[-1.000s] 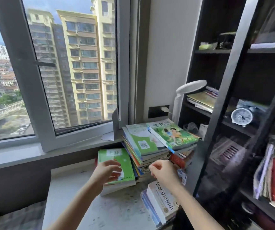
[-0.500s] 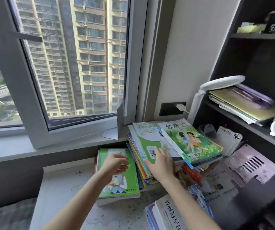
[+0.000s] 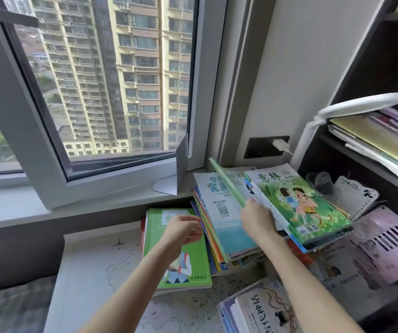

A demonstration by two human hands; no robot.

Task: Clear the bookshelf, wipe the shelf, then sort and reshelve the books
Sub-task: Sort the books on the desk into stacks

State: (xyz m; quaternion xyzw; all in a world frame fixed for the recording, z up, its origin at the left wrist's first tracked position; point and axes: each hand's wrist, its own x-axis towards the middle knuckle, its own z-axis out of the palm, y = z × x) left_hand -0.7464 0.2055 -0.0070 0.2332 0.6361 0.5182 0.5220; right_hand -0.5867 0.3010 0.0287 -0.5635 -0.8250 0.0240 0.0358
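Tilted up now, a thin green book (image 3: 227,182) rises on edge from the tall stack (image 3: 224,231), where the right hand (image 3: 258,218) lay flat before. Beside the dark bookshelf (image 3: 385,56), the pale surface (image 3: 92,272) carries that stack and a lower green-topped pile (image 3: 193,265). Right hand pinches the thin book's lower end; left hand (image 3: 181,230) hovers over the lower pile, fingers loosely curled, holding nothing.
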